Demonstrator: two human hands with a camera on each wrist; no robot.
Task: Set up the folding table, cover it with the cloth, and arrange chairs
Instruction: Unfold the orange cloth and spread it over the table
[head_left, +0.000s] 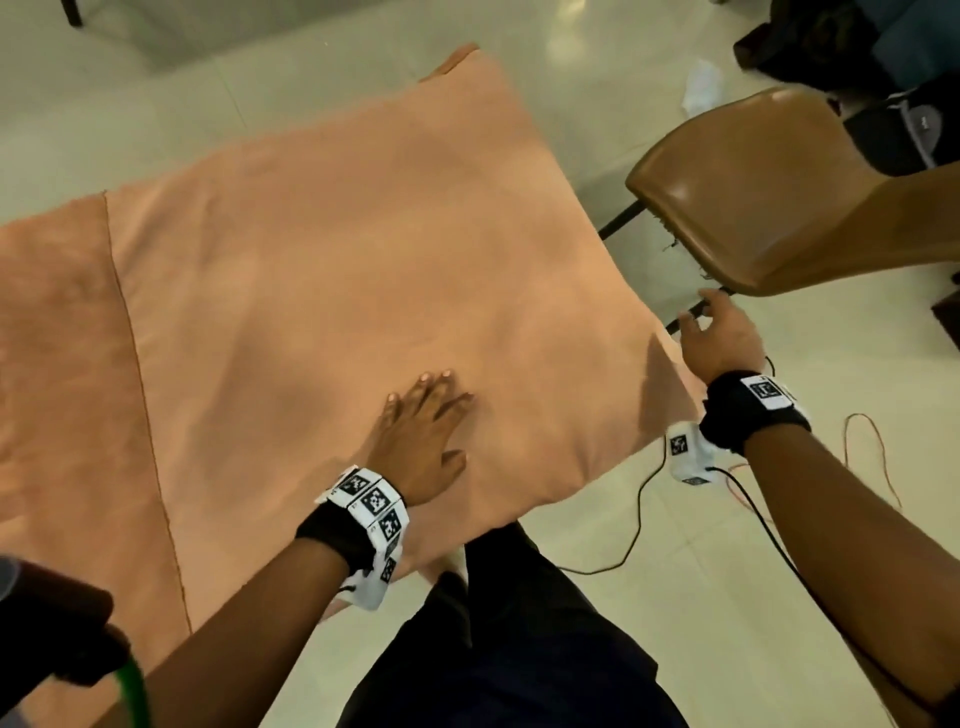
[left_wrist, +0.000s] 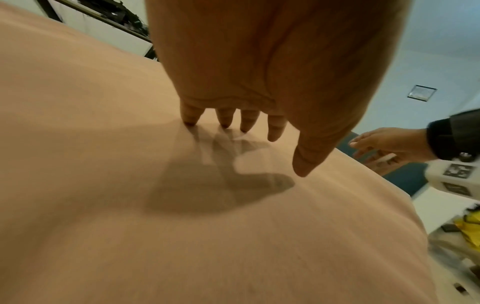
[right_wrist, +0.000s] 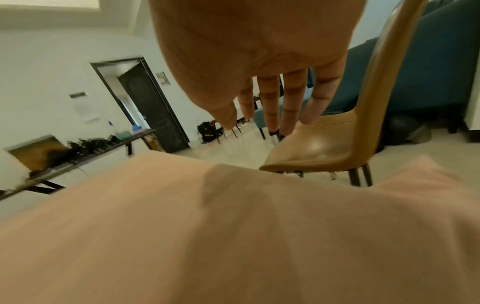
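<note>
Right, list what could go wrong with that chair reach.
The left hand rests flat on the cloth; leaning as the open right hand reaches for the brown chair could drag the cloth askew. The chair stands close to the cloth's overhanging corner and may snag it. The cables on the floor might trip a step.

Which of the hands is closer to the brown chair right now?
Right. The right hand reaches open past the table corner toward the brown chair, not touching it; the left hand has fingertips on the cloth, farther away.
</note>
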